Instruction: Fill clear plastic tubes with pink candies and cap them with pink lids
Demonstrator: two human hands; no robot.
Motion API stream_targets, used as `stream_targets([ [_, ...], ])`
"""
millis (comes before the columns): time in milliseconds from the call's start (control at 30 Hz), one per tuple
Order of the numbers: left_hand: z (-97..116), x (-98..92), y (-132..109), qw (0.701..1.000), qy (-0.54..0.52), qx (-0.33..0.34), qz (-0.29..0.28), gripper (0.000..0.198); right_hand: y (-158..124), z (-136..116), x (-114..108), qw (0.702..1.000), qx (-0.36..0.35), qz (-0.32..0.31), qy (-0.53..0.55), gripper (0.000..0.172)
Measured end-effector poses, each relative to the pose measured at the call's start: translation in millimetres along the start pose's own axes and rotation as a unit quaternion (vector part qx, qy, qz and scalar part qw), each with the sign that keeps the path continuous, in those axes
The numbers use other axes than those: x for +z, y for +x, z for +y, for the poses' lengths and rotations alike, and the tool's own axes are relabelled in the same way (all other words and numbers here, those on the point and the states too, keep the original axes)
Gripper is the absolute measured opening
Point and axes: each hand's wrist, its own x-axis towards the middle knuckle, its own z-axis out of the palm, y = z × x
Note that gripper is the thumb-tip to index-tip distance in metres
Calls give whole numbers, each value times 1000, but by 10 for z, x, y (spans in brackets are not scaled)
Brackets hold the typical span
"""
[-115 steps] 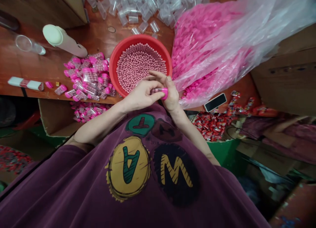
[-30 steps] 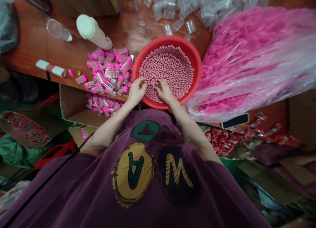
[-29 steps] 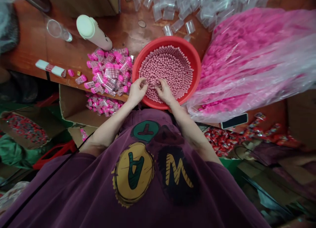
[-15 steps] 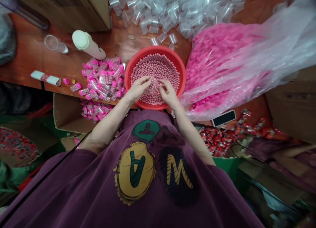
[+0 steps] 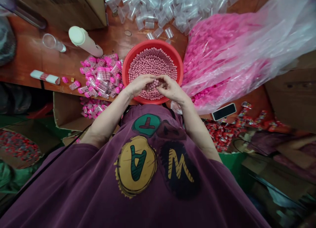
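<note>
A red bowl (image 5: 179, 73) full of small pink balls (image 5: 150, 61) stands at the table's front edge. Above its near side, my left hand (image 5: 140, 84) closes its fingers around a small clear plastic bottle (image 5: 151, 85) with pink balls in it. My right hand (image 5: 171, 89) meets it from the other side, fingers and thumb curled at the bottle's right end. The fingers hide much of the bottle. Left of the bowl lies a pile of filled clear bottles with pink caps (image 5: 102, 74).
Empty clear bottles (image 5: 160, 10) lie heaped behind the bowl. At the right is a plastic bag of pink caps (image 5: 219, 46), with a phone (image 5: 224, 112) before it. A white tumbler (image 5: 85, 42) and cardboard box (image 5: 81, 7) stand left. More filled bottles lie in an open box (image 5: 65, 111) below.
My right hand has moved in and its fingertips have come up against my left hand's fingertips at the bottle. The whole view has shifted slightly.
</note>
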Motion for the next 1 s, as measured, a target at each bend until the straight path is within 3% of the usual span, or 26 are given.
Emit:
stream_targets([
  [133,-59,-28,40,999,49,-7,-3,16,-19,75,50,998,42,-9,51,30],
  [467,-171,-61,101,992,121,16,-39,18,-95,180,118,984,105,-34,140,30],
  [800,-340,-14,200,998,57,-1,-24,16,-222,195,130,982,108,9,152,26],
  [867,-379,12,222,1000,20,-14,-1,20,-225,256,138,981,123,48,143,27],
  [1000,-451,49,226,999,-29,-31,16,29,-338,368,161,984,98,146,6,38],
])
